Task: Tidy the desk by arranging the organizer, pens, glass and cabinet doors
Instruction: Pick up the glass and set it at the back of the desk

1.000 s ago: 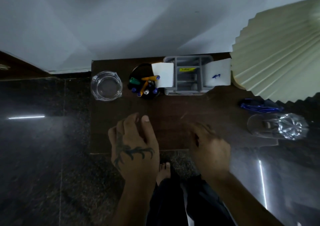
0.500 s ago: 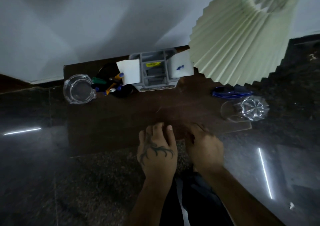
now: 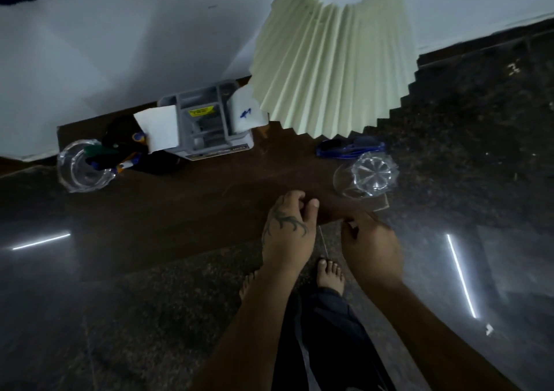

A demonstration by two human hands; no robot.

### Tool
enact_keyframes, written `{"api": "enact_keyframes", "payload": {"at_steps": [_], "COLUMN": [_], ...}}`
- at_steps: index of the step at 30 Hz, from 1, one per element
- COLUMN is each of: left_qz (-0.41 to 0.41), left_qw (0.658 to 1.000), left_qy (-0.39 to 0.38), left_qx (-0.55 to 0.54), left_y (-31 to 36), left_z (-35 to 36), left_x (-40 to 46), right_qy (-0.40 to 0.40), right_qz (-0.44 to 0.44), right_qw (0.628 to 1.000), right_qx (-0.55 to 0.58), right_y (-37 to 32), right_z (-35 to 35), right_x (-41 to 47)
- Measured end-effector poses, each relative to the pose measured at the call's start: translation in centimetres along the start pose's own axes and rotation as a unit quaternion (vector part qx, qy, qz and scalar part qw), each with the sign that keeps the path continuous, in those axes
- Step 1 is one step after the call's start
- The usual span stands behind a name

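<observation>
Seen from above in dim light: left hand [image 3: 287,228], tattooed across the back, at the near edge of a dark wooden desk [image 3: 186,210], fingers curled loosely over the top with the thumb tip raised, gripping nothing visible. Right hand [image 3: 370,246] just beside it at the same edge, fingers bent inward toward the palm; whether anything is pinched there cannot be told. Grey organizer [image 3: 207,126] at the back of the desk against the white wall [image 3: 135,45], a yellow label on its inner wall and white paper sheets [image 3: 162,129] standing at both sides, the right one marked in blue. Left of the organizer, a black cup [image 3: 120,132] with pens [image 3: 129,162] in green, blue and orange leaning out toward a clear glass ashtray [image 3: 79,168] at the left corner. Clear cut-pattern glass [image 3: 367,177] lying on its side at the right end of the desk, base toward the camera, near the right hand but apart from it. Blue pens [image 3: 349,149] just behind the glass, flat on the wood. Pleated cream lampshade [image 3: 332,60] looming over the right rear of the desk, hiding the organizer's far corner. Below the desk, bare feet [image 3: 329,273] and dark trousers [image 3: 323,339] on a polished dark stone floor [image 3: 90,315] streaked with white light reflections.
</observation>
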State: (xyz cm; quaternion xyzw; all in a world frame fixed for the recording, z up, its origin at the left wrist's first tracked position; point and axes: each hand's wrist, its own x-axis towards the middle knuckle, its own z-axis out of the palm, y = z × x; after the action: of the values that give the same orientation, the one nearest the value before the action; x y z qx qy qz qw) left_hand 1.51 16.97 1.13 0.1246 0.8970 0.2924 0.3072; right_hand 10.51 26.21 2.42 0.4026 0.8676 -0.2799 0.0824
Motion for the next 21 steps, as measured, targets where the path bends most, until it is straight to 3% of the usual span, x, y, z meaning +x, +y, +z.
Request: {"api": "enact_keyframes", "payload": {"at_steps": [2,5,10,15,21], "left_qz": [-0.012,-0.098,-0.259,-0.319,-0.355], "left_qw": [0.999,0.987,0.92,0.875,0.823], "left_qy": [-0.006,-0.038,-0.059,-0.099,-0.143], "left_qx": [-0.04,-0.124,-0.289,-0.351,-0.421], "left_y": [1.2,3.1,5.6,7.0,7.6], "left_z": [0.5,1.1,1.4,1.5,1.5], "left_x": [0.6,1.7,2.8,3.3,3.3], "right_qy": [0.003,0.002,0.045,0.001,-0.082], "right_qz": [0.015,0.034,0.108,0.268,0.305], "right_qw": [1.0,0.998,0.976,0.878,0.813], "right_qx": [0.014,0.05,0.184,0.396,0.49], "right_y": [1.1,2.5,4.5,4.2,3.1], "right_z": [-0.8,-2.3,-3.8,-4.9,-5.3], "right_x": [0.5,1.1,3.5,6.3,7.9]}}
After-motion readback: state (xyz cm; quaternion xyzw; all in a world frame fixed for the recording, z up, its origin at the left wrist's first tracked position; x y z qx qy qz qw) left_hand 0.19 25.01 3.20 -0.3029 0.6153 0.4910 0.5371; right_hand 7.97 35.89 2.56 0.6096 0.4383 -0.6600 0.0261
